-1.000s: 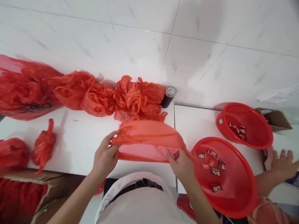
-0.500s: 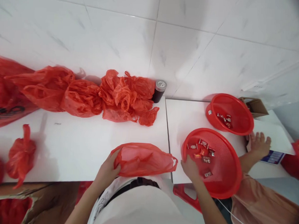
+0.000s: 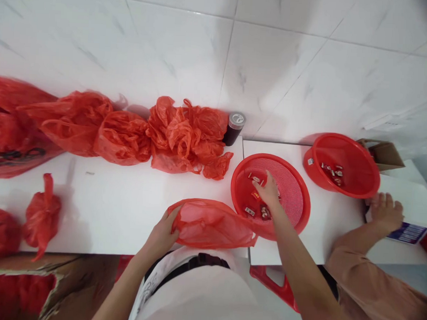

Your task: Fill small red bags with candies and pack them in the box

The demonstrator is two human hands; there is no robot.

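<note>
On a dial centred on the view, a thin, translucent red plastic bag (image 3: pixel 213 227) lies at 6 o'clock, mouth gaping upward, and the person's left hand (image 3: pixel 163 233) is clamped on its 9 o'clock end, presumably so that the flimsy film does not collapse. At 4 o'clock the right hand (image 3: pixel 269 190) dips into a round, perforated red plastic basket (image 3: pixel 273 157) among small wrapped sweets (image 3: pixel 249 211); whether its fingers are apart or pinching one, I cannot tell. The basket sits right by the bag's 3 o'clock end, which probably keeps the reach between them short. Farther out at 3 o'clock stands a deep, solid-walled red plastic bowl (image 3: pixel 315 175), perhaps set back because the nearer basket is in use, with a co-worker's hand (image 3: pixel 388 212) just beyond. Crumpled red plastic bags (image 3: pixel 123 138) line the wall around 9 to 10 o'clock, likely kept there out of the hands' way, beside an upright, dark, cylindrical tumbler (image 3: pixel 232 132) at 1 o'clock
</note>
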